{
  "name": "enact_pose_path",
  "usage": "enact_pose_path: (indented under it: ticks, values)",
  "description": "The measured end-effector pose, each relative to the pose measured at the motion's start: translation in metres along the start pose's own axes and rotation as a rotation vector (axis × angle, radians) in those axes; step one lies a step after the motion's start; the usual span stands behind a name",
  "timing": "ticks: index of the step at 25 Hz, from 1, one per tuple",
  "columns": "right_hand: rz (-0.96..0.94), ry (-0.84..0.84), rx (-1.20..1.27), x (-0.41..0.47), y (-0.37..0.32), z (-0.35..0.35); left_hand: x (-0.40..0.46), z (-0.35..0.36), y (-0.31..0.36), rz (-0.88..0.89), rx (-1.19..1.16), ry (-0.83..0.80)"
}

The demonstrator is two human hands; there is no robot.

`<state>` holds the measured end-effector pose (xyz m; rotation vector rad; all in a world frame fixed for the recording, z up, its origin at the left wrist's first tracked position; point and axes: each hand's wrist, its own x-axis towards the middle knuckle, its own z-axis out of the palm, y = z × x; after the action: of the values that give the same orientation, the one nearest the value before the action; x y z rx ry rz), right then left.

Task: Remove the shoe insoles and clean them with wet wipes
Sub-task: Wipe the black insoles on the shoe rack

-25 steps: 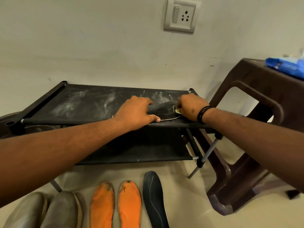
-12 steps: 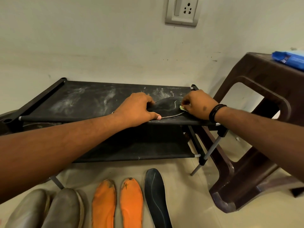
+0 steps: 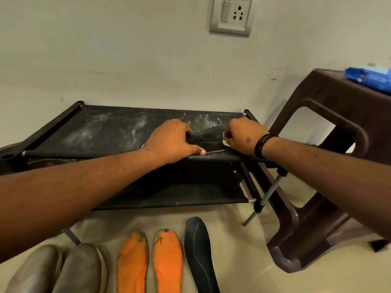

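A black insole [image 3: 208,139] lies on the top shelf of the black shoe rack [image 3: 95,132]. My left hand [image 3: 172,140] presses it down at its left end, thumb along the front rail. At the insole's right end, my right hand [image 3: 245,135] grips a small pale-green wipe [image 3: 225,142] against it. On the floor below lie two orange insoles [image 3: 132,263] [image 3: 168,261] and another black insole [image 3: 200,254]. A pair of grey-green shoes [image 3: 61,271] stands at the bottom left.
A brown plastic stool [image 3: 338,166] stands right of the rack, with a blue wet-wipe pack [image 3: 369,78] on top. The wall behind carries a switch and socket plate [image 3: 231,15]. The rack's top is streaked with white dust.
My right hand has moved slightly right along the insole with the wipe. My left hand stays pressed on it. The view has shifted down a little.
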<state>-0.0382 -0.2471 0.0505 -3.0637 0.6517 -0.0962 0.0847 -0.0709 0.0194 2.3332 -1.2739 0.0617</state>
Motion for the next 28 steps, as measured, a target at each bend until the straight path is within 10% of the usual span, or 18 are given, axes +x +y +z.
enact_pose_path:
  ticks: [11, 19, 28]
  values:
    - [-0.112, -0.095, 0.251, 0.005, -0.015, -0.008, 0.026, -0.067, -0.05, -0.136, -0.236, -0.054]
    - [-0.221, -0.107, 0.008, 0.012, -0.019, -0.006, -0.003, -0.017, -0.023, 0.251, -0.11, -0.254]
    - [-0.131, 0.021, 0.021, 0.033, -0.05, 0.008, -0.003, -0.014, -0.029, 0.203, -0.166, -0.267]
